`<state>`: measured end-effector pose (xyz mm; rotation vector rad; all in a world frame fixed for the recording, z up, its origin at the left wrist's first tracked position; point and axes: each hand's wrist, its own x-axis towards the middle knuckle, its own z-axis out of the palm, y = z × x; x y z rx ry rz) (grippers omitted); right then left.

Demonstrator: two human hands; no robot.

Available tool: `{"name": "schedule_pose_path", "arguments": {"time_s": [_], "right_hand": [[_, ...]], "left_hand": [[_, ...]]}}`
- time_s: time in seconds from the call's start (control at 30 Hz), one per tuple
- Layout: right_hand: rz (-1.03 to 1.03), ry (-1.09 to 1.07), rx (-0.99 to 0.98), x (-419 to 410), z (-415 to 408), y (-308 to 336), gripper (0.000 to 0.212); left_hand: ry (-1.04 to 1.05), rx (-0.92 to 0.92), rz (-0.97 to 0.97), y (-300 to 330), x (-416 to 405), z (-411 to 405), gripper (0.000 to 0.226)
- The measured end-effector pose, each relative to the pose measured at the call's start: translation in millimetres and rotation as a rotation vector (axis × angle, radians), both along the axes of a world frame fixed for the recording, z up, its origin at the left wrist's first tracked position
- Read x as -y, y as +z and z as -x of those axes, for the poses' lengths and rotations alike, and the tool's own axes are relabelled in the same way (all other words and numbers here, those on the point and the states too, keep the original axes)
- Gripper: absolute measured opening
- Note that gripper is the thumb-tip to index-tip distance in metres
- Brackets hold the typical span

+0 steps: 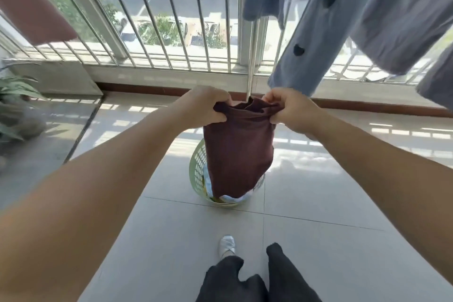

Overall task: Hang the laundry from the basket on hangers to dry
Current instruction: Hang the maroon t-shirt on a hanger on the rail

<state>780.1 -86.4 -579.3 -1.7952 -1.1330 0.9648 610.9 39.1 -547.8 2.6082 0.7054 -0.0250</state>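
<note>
From the head camera, both arms reached forward. The left hand [204,105] pinched one side of the top edge of a maroon garment [239,149], fingers curled into the cloth, and the right hand [290,109] gripped the other side of that edge the same way. The garment hung between the two hands and dropped straight below them, its lower end over the green laundry basket [197,167], which stood on the tiled floor [318,240] beneath the hands. Pale laundry [230,198] showed in the basket under the hem.

The cloth looked soft and limp, light enough for a fingertip pinch, and probably damp, so it would sag and fold wherever unsupported. Holding it at the two top corners seemed the sound choice for spreading it. No hanger was visible near either hand. Above and to the right of the right hand hung a grey-blue garment [343,19] already drying.
</note>
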Motion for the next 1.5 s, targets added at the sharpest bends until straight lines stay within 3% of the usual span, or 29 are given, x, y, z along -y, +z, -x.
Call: {"name": "schedule_pose_path", "arguments": {"time_s": [0.4,0.67,0.93,1.23,1.5], "right_hand": [[-0.01,-0.189,0.197,-114,7,-107,0.043],[-0.01,-0.173,0.309,-119,5,-150,0.033],[0.145,-0.201,0.151,-59,46,-267,0.044],[0.456,-0.009,0.006,-43,62,-390,0.05],[0.492,-0.105,0.024,-115,8,-461,0.044]], "left_hand": [[0.201,0.072,0.035,-106,-98,0,0.024],[0.226,0.087,0.105,-166,-109,-5,0.023],[0.202,-0.091,0.294,-288,-63,24,0.017],[0.163,-0.343,0.441,-416,-41,45,0.023],[0.222,-0.307,0.318,-486,-109,-11,0.025]]}}
